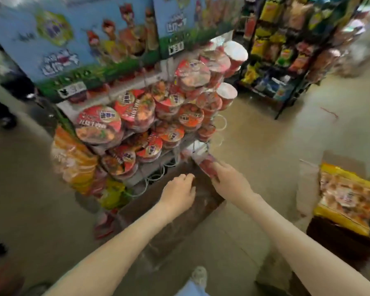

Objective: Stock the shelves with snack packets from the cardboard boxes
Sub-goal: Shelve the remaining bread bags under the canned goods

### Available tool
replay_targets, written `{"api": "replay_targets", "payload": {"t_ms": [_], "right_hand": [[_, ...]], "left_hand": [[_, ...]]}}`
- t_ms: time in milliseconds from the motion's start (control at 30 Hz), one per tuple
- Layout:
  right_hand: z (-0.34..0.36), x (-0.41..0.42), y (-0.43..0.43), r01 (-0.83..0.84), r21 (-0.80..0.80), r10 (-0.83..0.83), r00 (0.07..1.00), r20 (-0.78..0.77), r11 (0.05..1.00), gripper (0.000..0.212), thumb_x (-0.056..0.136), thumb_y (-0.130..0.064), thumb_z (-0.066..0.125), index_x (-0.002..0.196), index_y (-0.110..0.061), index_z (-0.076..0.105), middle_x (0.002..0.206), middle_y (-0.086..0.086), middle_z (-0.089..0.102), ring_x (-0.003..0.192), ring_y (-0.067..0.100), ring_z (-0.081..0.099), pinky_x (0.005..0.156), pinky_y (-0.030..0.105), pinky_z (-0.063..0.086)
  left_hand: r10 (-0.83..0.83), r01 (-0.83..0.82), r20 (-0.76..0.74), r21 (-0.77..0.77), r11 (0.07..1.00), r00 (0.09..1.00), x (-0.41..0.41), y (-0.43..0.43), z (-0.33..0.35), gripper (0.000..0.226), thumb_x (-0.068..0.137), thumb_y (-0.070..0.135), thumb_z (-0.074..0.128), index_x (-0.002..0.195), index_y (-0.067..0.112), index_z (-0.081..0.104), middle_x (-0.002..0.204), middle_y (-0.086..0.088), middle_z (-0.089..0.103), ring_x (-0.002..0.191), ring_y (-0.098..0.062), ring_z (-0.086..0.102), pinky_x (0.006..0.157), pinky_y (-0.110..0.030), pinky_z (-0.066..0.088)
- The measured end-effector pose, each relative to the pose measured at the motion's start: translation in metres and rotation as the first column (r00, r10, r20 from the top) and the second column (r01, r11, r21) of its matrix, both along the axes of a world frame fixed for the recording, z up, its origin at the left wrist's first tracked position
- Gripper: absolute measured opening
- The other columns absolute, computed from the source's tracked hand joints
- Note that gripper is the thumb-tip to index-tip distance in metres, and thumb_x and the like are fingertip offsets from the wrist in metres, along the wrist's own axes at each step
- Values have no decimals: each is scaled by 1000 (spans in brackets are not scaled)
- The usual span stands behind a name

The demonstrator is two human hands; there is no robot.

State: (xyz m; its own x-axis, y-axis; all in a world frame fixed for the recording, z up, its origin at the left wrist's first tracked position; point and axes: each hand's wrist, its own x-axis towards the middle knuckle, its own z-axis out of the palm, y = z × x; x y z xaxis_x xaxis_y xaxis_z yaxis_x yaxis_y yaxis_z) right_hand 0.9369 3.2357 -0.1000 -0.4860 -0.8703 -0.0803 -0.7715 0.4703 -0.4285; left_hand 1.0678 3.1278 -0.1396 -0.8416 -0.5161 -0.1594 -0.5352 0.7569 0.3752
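Open floor (265,135) right of the noodle rack (156,178). Cardboard box (179,227) sits at the rack's base. Red packet (207,165) at the rack's low right corner, long axis pointing up-left into it, pinched by right hand (229,180). Left hand (179,189) curled over box's far edge; grip unclear.

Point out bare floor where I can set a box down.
Bare floor lies between the noodle rack, the chip shelf and the yellow packets. Crowded at the rack's foot: cardboard box, left hand, right hand holding a red packet.
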Motion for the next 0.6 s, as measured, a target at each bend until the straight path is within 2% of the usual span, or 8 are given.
{"api": "replay_targets", "payload": {"t_ms": [133, 267, 367, 467, 600], "right_hand": [[-25, -5, -30, -116, 23, 115, 993, 7, 993, 35, 96, -16, 48, 130, -12, 53, 124, 7, 58, 115, 25, 53, 90, 33, 45], [-42, -32, -28, -82, 11, 81, 996, 36, 997, 36, 94, -11, 49, 130, -10, 53, 121, 10, 59, 111, 29, 54, 83, 34, 44], [-51, -73, -1, 20, 38, -22, 997, 67, 999, 39, 94, -13, 48, 132, -10, 49, 125, 10, 56, 114, 31, 52, 83, 36, 44], [-61, -141, 46, 181, 45, -184, 980, 73, 982, 40, 94, -10, 46, 134, -9, 48, 129, 12, 54, 118, 31, 49, 89, 36, 40], [-78, -263, 142, 461, 110, -466, 884, 29, 881, 47, 95, -10, 44, 142, -10, 40, 139, 9, 47, 126, 27, 45, 98, 34, 35]], "left_hand": [[95, -95, 37, -9, 995, 995, 3, -16, -15, 39, 99, 29, 44, 136, 17, 43, 128, -6, 54, 116, -27, 53, 94, -39, 44], [123, -124, 56, 3, 992, 991, -28, -10, -22, 39, 99, 28, 42, 136, 16, 42, 128, -8, 53, 115, -31, 52, 90, -39, 43], [67, -69, 55, 30, 997, 996, -83, 7, -27, 40, 99, 27, 42, 136, 14, 41, 128, -10, 52, 115, -33, 52, 92, -40, 42], [-75, 75, 55, 6, 997, 996, -168, 35, -34, 36, 99, 24, 41, 132, 12, 44, 125, -11, 54, 114, -32, 53, 90, -39, 43], [-336, 336, 67, 13, 942, 940, -320, 102, -40, 39, 95, 20, 46, 132, 11, 47, 127, -12, 54, 115, -33, 53, 92, -39, 42]]}}
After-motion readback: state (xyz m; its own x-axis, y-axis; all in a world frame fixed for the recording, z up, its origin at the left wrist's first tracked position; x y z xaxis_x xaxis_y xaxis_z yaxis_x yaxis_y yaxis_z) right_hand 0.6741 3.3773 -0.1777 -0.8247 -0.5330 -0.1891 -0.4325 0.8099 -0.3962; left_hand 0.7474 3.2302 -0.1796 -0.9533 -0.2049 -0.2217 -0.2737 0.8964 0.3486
